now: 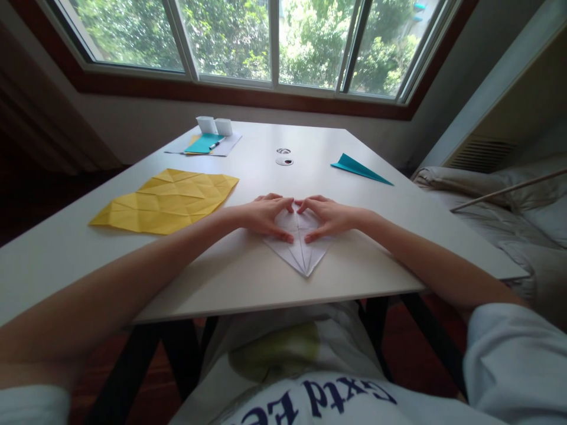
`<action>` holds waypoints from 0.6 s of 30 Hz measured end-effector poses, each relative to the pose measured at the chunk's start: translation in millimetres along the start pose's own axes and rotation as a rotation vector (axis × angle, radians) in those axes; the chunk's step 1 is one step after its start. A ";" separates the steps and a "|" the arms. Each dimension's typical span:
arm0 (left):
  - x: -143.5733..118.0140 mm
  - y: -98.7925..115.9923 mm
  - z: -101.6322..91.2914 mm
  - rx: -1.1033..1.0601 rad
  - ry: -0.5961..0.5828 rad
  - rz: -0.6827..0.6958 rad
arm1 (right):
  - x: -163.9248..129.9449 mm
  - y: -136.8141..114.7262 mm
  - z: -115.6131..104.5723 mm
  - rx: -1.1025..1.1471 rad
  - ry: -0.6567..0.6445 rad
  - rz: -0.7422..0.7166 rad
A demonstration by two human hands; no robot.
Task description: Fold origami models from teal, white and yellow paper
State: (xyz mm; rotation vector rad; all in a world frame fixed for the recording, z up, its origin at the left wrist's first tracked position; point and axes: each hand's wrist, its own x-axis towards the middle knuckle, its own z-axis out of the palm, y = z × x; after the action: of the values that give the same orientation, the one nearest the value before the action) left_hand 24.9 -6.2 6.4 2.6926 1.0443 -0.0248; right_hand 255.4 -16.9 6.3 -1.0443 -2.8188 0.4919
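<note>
While both our hands are flat on the white table (248, 283), we've got a folded white paper (301, 251) pinned down near the front edge, right in front of us. It's creased into a point that aims back toward our body, with a center fold running down it. Our left hand (264, 216) is pressing on the left half and our right hand (328, 216) on the right half, fingers spread and laid flat, fingertips almost meeting at the top of the paper. So no pinching or clutching going on, just open palms pushing down on the sheet.

Off to the left lies a big yellow paper (166, 200) full of crease lines, unfolded and well apart from our hands. On the far right of the table sits a teal paper plane (359, 167). At the far left corner are two small white cups (215, 125) beside a teal sheet (204, 143) with a pen (214, 144) on it.
</note>
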 end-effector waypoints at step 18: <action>-1.9 1.5 0.9 -0.021 0.042 0.017 | -0.1 3.0 0.7 0.001 0.017 -0.022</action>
State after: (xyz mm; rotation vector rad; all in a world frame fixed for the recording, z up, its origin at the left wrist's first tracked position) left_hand 24.6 -8.8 6.1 2.6945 1.0279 0.0460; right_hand 257.2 -15.0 4.6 -1.0105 -2.8118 0.4799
